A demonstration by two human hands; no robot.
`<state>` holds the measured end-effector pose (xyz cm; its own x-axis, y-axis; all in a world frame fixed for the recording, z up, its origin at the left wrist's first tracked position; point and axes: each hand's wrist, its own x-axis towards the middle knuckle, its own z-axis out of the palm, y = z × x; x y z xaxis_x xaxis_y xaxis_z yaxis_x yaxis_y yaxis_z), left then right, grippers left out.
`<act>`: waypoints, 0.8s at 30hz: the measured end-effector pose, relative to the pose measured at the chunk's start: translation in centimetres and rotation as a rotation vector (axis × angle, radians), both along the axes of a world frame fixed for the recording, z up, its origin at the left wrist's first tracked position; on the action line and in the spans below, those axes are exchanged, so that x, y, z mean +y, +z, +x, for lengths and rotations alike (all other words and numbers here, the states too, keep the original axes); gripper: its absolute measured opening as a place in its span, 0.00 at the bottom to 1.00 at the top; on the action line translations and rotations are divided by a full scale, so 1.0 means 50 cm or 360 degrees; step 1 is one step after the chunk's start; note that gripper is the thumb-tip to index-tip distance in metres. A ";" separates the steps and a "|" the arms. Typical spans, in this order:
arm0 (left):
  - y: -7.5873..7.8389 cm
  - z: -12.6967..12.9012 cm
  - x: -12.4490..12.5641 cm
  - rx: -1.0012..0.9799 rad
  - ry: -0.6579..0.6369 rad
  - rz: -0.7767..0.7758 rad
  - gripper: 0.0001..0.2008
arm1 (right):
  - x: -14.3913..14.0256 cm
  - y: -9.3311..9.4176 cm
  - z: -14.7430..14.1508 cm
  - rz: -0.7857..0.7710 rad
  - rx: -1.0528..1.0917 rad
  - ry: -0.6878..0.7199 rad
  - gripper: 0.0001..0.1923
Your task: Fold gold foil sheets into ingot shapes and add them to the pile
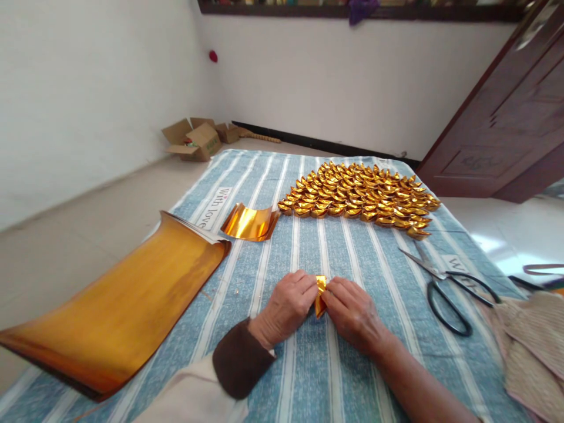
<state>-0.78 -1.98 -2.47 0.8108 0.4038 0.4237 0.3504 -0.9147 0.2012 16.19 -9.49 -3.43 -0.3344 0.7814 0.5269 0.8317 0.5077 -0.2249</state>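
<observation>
A small folded piece of gold foil paper (320,294) is pinched between both hands, low over the blue striped cloth (335,252). My left hand (287,306) grips its left side and my right hand (352,314) grips its right side. Beyond them lies a big cluster of several folded gold paper ingots (359,197). A curled small stack of cut gold sheets (249,222) sits left of that cluster. A large stack of gold foil sheets (118,305) lies at the left, hanging over the cloth's edge.
Black-handled scissors (449,285) lie to the right of my hands. A beige knitted cloth (531,343) sits at the far right edge. Open cardboard boxes (196,140) stand on the floor by the far wall. A dark wooden door (506,123) stands at the right.
</observation>
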 end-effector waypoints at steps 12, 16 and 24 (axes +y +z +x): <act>0.021 -0.020 -0.004 -0.0010 -0.0053 -0.0381 0.10 | -0.017 0.005 0.011 -0.0060 -0.0011 0.0058 0.12; 0.018 -0.018 -0.004 -0.0042 -0.0026 -0.0407 0.09 | -0.020 0.008 0.010 -0.0092 -0.0025 0.0044 0.12; 0.006 -0.012 -0.004 -0.0093 0.0057 -0.0449 0.08 | -0.020 0.004 0.010 -0.0063 0.0008 0.0035 0.12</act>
<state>-1.37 -2.16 -2.18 0.7715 0.5403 0.3361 0.3620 -0.8071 0.4665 16.69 -10.48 -3.22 -0.3493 0.7939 0.4977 0.8190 0.5167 -0.2494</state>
